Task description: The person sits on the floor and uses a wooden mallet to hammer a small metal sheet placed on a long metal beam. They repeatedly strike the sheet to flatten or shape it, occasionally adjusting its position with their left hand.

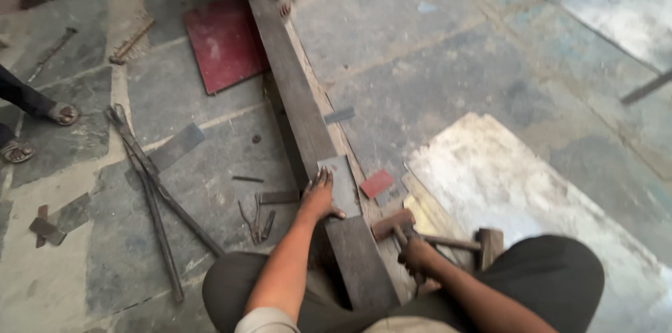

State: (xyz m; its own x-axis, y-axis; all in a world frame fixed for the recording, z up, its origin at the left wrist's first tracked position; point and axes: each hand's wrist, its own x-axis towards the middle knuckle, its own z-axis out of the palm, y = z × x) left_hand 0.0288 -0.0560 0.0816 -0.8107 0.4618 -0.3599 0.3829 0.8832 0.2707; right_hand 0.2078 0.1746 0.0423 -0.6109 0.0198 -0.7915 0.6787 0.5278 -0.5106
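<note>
Pressing flat and open-palmed, the left hand (320,196) steadied a grey plate (339,182) on the long wooden beam (294,91) running straight ahead; the right hand (416,256) gripped a hammer (393,224) just beside it.

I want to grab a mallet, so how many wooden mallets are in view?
2: one mallet gripped in the right hand, a second mallet lying on the floor just right of it. Others may be hidden.
</note>
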